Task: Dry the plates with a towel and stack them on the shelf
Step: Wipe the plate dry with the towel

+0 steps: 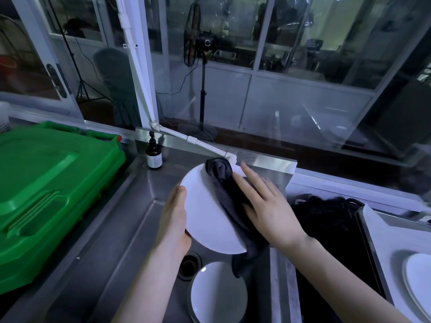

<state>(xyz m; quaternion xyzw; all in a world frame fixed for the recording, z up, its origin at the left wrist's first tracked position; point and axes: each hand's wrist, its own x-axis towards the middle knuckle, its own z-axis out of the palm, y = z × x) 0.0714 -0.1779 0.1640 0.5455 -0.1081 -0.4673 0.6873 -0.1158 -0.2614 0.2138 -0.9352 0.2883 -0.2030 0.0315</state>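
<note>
Glass panels back a steel sink (130, 217), with a standing fan (193, 36) in the dim room beyond them and a white pipe (140, 78) running down to the far rim. A brown pump bottle (154, 155) stands on that rim at the far left corner, and a green bin (46, 183) sits left of the sink.

Over the basin, the left hand (173, 217) grips a white plate (205, 206) by its left edge, thumb on the face and fingers hidden behind, so the plate is tilted up toward the camera. A dark towel (224, 190) lies across the plate's right side and hangs below its near edge. The right hand (268, 206) presses flat on the towel, fingers straight and slightly spread.

A second plate (219, 294) lies in the basin just near the drain (189, 264), under the hanging towel. At the right edge, a third plate (419, 273) rests on a tray (382, 241).
</note>
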